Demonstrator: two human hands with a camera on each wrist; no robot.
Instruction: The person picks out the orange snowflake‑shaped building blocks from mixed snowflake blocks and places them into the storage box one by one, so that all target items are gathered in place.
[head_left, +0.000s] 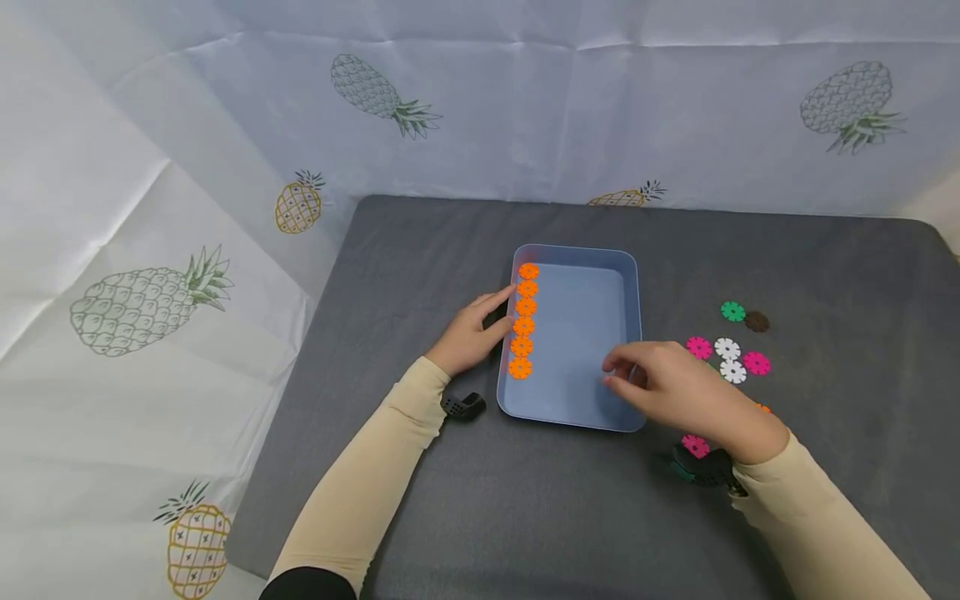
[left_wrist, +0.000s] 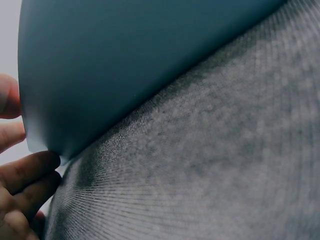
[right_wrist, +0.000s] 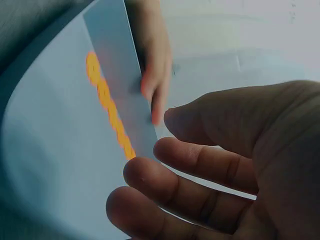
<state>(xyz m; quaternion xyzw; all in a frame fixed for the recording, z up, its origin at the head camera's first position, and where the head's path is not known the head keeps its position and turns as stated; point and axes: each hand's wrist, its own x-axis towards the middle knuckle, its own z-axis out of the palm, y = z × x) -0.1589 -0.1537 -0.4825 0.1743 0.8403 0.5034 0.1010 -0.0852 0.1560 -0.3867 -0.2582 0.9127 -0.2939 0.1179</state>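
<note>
A blue rectangular tray (head_left: 581, 317) holds a column of several orange snowflake-shaped discs (head_left: 526, 307) along its left side. My left hand (head_left: 474, 333) rests at the tray's left edge, fingers extended, fingertips against the rim. In the left wrist view, its fingers (left_wrist: 30, 172) touch the outside of the tray wall (left_wrist: 115, 60). Over the tray's lower right part hovers my right hand (head_left: 667, 383), with its fingers loosely bent. The right wrist view shows nothing between its thumb (right_wrist: 200, 120) and fingertips, and the orange discs (right_wrist: 107, 102) beyond them.
Right of the tray, loose discs lie on the grey cloth (head_left: 847, 400): green (head_left: 732, 312), brown (head_left: 757, 322), white (head_left: 727, 348) and pink (head_left: 757, 363). Another pink disc (head_left: 695, 446) lies near the right wrist. A pineapple-print curtain (head_left: 510, 117) hangs behind the table.
</note>
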